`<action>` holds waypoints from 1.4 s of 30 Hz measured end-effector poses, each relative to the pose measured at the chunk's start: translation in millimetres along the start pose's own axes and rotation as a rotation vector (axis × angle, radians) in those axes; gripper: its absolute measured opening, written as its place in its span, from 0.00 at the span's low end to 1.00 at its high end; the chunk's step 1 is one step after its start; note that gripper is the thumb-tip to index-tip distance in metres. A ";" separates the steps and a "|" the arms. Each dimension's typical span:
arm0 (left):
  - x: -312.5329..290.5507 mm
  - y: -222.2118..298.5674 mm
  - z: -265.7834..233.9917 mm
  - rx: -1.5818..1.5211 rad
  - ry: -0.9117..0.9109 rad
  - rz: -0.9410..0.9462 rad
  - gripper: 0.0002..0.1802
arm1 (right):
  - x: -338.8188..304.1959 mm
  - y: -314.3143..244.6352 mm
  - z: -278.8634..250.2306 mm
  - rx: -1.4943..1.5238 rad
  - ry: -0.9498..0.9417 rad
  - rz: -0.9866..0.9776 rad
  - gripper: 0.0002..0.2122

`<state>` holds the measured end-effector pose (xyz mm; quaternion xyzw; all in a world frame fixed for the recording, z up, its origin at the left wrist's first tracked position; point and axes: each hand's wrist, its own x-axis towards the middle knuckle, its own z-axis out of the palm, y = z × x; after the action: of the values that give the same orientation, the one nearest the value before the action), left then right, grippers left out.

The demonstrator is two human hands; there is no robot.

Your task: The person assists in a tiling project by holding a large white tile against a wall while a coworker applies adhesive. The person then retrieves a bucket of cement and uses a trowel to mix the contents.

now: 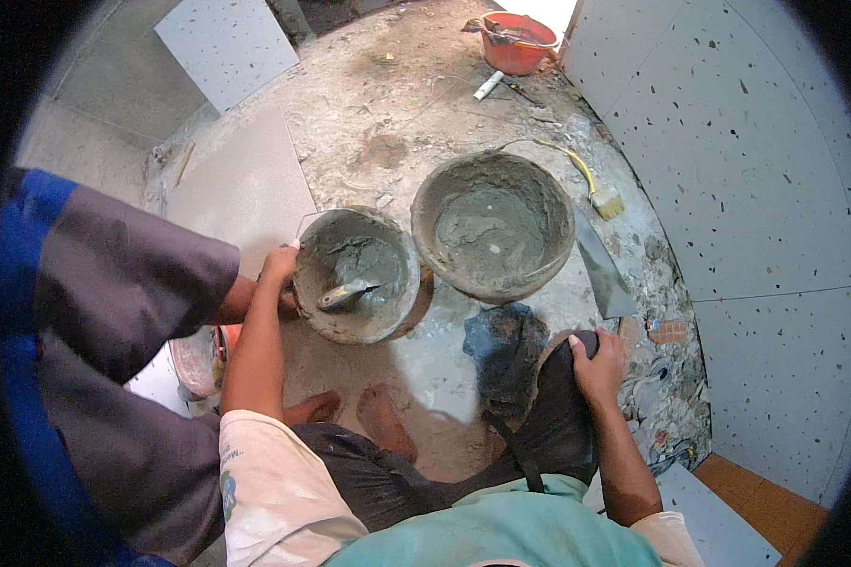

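Note:
My left hand (279, 267) is closed on the left edge of a small mortar bucket (408, 304), close to its thin wire handle. Wet grey mortar (364, 257) lies inside, and a trowel (348, 293) with a pale, smeared handle rests in it. To the right, touching or nearly touching, stands a wider mortar tub (425, 250) with grey mortar (492, 231) spread over its bottom. My right hand (599, 366) lies over my bent right knee, thumb apart from the fingers, with no tool in it.
Another person's leg (128, 274) stands close at my left. A yellow-handled brush (607, 203) lies right of the wide tub. Farther off are a red-orange basin (518, 55) and a white tube (488, 86). Speckled panels (738, 189) line the right side; rubble (652, 387) lies along their foot.

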<state>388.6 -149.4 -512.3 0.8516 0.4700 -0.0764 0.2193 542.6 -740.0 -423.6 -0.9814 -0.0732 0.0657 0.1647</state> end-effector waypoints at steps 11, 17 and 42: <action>-61.8 53.8 -16.8 -0.127 0.064 -0.014 0.26 | -0.4 -16.7 11.8 0.058 -0.004 -0.090 0.25; -78.6 9.5 0.3 -0.236 -0.046 0.095 0.25 | 1.3 -21.8 10.7 0.028 -0.054 -0.141 0.26; -296.7 -73.3 23.2 -0.746 -0.624 -0.248 0.19 | -0.2 -28.1 15.5 -0.025 -0.106 -0.119 0.26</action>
<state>167.1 -353.4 -455.3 0.5894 0.4750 -0.1794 0.6283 536.6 -708.9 -428.8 -0.9724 -0.1408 0.1069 0.1521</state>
